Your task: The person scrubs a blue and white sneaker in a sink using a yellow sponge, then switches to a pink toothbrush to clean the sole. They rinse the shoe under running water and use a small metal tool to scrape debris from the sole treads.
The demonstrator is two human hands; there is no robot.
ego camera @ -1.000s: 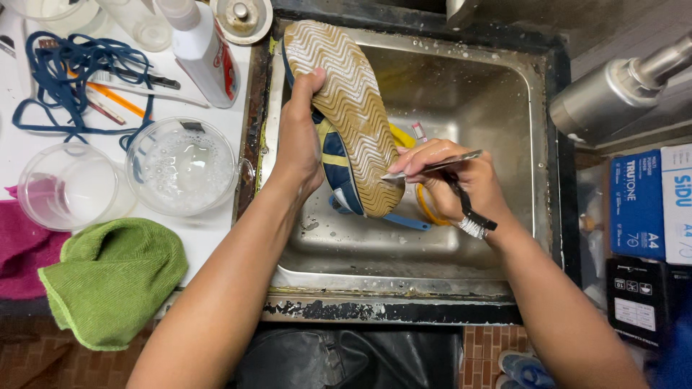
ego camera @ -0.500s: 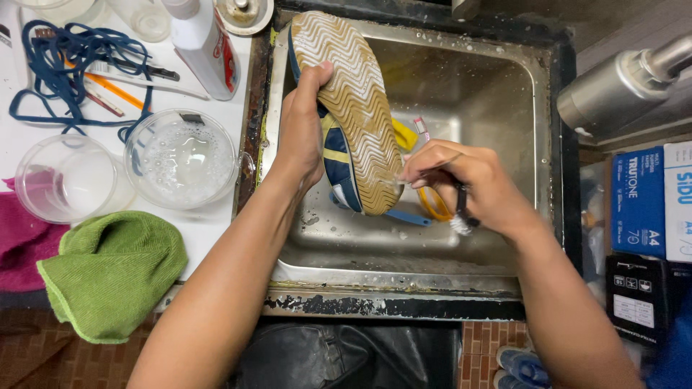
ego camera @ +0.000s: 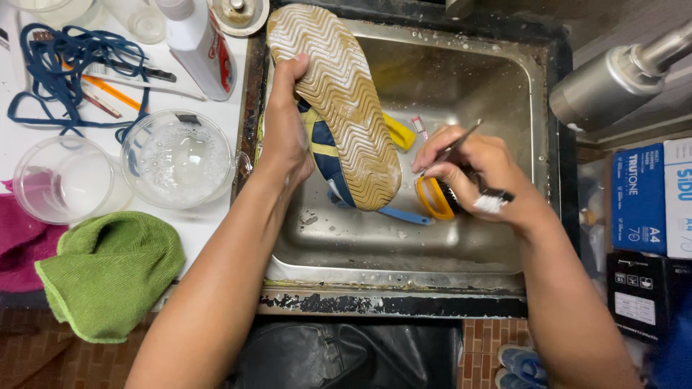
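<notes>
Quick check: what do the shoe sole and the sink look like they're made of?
Shoe sole: likely rubber, matte tan, with a moulded zigzag tread and pale residue. Sink: probably stainless steel, a dull grey sheen with wet reflections; its front rim is flaking and corroded.

Right hand (ego camera: 472,169) drawn back off the tan zigzag-treaded sole of the blue shoe (ego camera: 339,101), thin metal pick (ego camera: 455,144) now angled upward; left hand (ego camera: 285,133) shifted shoe toward worktop
</notes>
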